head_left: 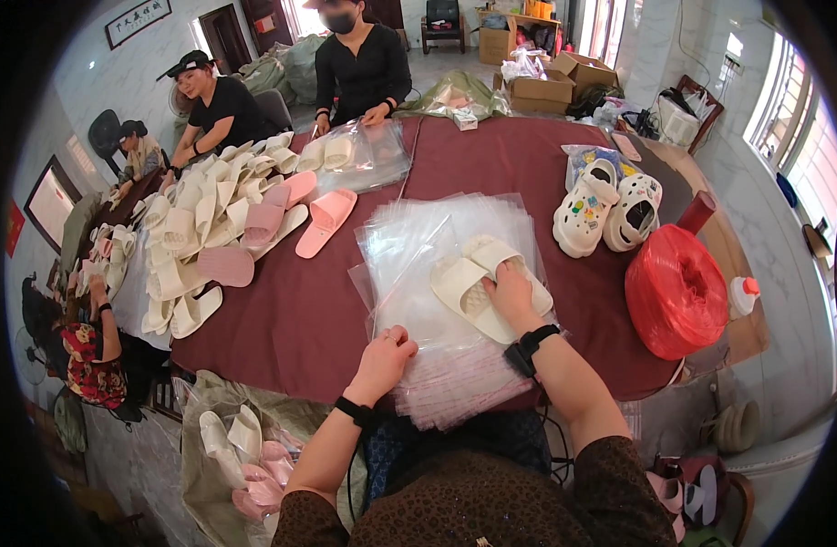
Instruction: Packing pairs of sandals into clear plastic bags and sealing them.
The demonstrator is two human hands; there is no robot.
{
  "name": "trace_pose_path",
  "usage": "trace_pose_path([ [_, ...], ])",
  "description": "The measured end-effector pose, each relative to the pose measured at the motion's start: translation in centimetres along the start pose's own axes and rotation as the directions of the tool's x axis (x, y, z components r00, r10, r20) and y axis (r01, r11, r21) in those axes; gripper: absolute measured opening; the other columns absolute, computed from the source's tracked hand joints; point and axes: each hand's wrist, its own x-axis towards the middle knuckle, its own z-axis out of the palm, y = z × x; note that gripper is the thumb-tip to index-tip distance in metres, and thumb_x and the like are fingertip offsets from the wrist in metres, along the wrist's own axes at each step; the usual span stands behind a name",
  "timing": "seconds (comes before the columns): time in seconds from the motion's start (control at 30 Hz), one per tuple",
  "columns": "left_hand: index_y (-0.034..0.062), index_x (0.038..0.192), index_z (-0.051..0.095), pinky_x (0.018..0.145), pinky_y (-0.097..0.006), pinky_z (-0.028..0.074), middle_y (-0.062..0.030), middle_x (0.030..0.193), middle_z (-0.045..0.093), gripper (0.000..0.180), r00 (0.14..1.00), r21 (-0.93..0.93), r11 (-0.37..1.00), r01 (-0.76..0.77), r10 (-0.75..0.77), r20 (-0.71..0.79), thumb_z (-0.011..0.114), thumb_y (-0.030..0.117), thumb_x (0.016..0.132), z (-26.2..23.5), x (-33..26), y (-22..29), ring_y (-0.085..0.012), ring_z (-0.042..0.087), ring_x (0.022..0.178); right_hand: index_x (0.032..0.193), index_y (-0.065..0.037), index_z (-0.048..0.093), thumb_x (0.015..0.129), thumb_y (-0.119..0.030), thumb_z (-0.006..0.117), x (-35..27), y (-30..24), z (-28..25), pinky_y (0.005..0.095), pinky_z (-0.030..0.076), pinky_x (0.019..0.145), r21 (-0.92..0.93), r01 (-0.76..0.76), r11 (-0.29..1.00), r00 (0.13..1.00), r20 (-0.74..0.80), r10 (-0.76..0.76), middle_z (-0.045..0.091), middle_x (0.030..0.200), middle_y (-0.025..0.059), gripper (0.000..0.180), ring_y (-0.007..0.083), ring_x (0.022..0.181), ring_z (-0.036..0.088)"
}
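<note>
A pair of cream slippers (461,286) lies side by side on a stack of clear plastic bags (402,239) in front of me. My right hand (513,299) grips the right-hand slipper, its fingers reaching inside under the strap. At the stack's left edge, my left hand (387,361) has its fingers bent together on the edge of a clear bag. Pinkish printed strips show along the bags' near ends. Both wrists wear black bands.
Cream slippers (209,199) and a few pink ones (327,221) are heaped to the left. White clogs (586,211) and a red roll of plastic twine (676,294) stand at the right. Co-workers sit and stand around the maroon-covered table (282,328). A sack of slippers (200,456) is below left.
</note>
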Motion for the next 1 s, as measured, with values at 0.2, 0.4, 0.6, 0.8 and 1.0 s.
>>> trace_pose_path([
  [0.2, 0.0100, 0.115, 0.062, 0.080, -0.040, 0.049, -0.0107, 0.099, 0.055, 0.034, 0.995, 0.059, 0.998, -0.030, 0.035, -0.090, 0.066, 0.013, 0.081, 0.8, -0.2, -0.3, -0.0301, 0.056, 0.094, 0.095, -0.001, 0.060, 0.085, -0.030, 0.068, 0.1, 0.0, -1.5, 0.0481, 0.050, 0.070, 0.172, -0.028, 0.985, 0.999, -0.022, 0.032, 0.063, 0.095, 0.0165, 0.032, 0.0363, 0.087, 0.064],
  [0.4, 0.0139, 0.141, 0.046, 0.083, -0.042, 0.048, -0.0123, 0.099, 0.054, 0.069, 1.000, 0.050, 0.999, 0.008, -0.008, 0.004, 0.073, 0.023, 0.078, -0.3, 0.6, -0.4, -0.0318, 0.055, 0.097, 0.104, -0.001, 0.066, 0.084, -0.018, 0.069, -2.9, -0.1, -8.1, 0.0361, 0.050, 0.063, 0.518, -0.014, 0.855, 0.989, -0.122, 0.089, 0.066, 0.083, 0.0146, 0.026, 0.0259, 0.068, 0.064],
  [0.6, 0.0160, 0.155, 0.022, 0.088, -0.047, 0.050, -0.0211, 0.119, 0.050, 0.103, 0.980, 0.005, 0.986, 0.165, -0.164, 0.109, 0.080, 0.036, 0.073, 0.4, 1.5, -1.1, -0.0397, 0.054, 0.106, 0.116, -0.007, 0.065, 0.082, -0.017, 0.069, -9.9, -3.8, -12.4, 0.0348, 0.051, 0.065, 0.647, 0.056, 0.760, 0.952, 0.196, -0.237, 0.067, 0.087, 0.0151, 0.035, 0.0257, 0.071, 0.065],
  [0.8, 0.0139, 0.155, 0.015, 0.095, -0.048, 0.048, -0.0262, 0.136, 0.044, 0.109, 0.973, -0.025, 0.980, 0.198, -0.193, 0.129, 0.079, 0.041, 0.072, 0.1, 2.2, 0.8, -0.0451, 0.051, 0.117, 0.100, 0.000, 0.062, 0.084, -0.023, 0.066, -12.6, -5.6, -10.8, 0.0431, 0.051, 0.069, 0.480, 0.164, 0.862, 0.842, 0.387, -0.376, 0.064, 0.086, 0.0183, 0.028, 0.0364, 0.074, 0.063],
  [1.0, 0.0111, 0.155, 0.013, 0.096, -0.049, 0.048, -0.0269, 0.140, 0.043, 0.108, 0.975, -0.092, 0.971, 0.222, -0.219, 0.042, 0.078, 0.037, 0.073, 1.7, 1.3, 0.0, -0.0460, 0.050, 0.120, 0.105, 0.001, 0.061, 0.085, -0.020, 0.065, -12.6, -7.6, -13.3, 0.0409, 0.052, 0.072, 0.417, 0.115, 0.902, 0.827, 0.463, -0.319, 0.064, 0.094, 0.0190, 0.029, 0.0336, 0.081, 0.064],
])
